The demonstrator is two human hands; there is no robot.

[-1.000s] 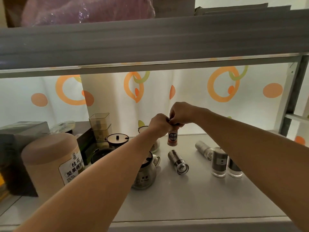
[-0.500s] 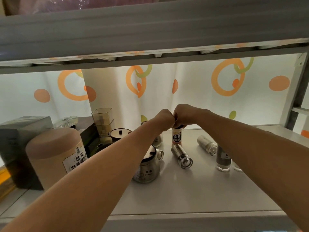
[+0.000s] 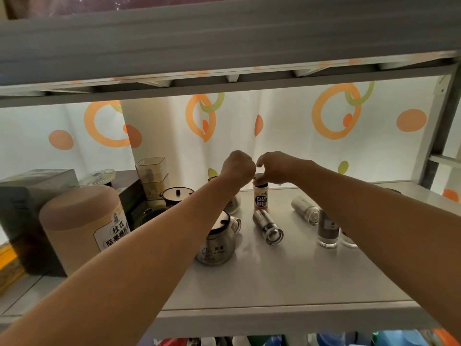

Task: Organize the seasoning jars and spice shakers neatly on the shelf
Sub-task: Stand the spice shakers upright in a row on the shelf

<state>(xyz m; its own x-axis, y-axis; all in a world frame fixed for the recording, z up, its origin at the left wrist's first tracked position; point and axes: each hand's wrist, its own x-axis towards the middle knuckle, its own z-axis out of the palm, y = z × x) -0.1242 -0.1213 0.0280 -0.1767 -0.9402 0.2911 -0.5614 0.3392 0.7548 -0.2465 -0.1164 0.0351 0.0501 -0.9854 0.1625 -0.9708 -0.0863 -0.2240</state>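
White shelf (image 3: 274, 275), orange-ring curtain (image 3: 287, 136) behind: small pepper bottle (image 3: 260, 199) stands upright near the back, right hand (image 3: 274, 167) clamped on its top from above. Meanwhile the left hand (image 3: 238, 168) is balled up right beside that top, can't tell if it's gripping anything. One metal shaker (image 3: 268, 227) lies tipped over nearby.

A white pepper shaker (image 3: 260, 201) with a black-and-white label stood upright at the rear of the shelf (image 3: 287, 278), its cap gripped from above by the right hand (image 3: 274, 167). A near metal shaker (image 3: 268, 227) lay on its side just in front of it, and a far metal shaker (image 3: 305, 210) lay on its side to the right. A lidded seasoning pot (image 3: 215, 245) and a dark glass jar (image 3: 327, 231) stood upright.
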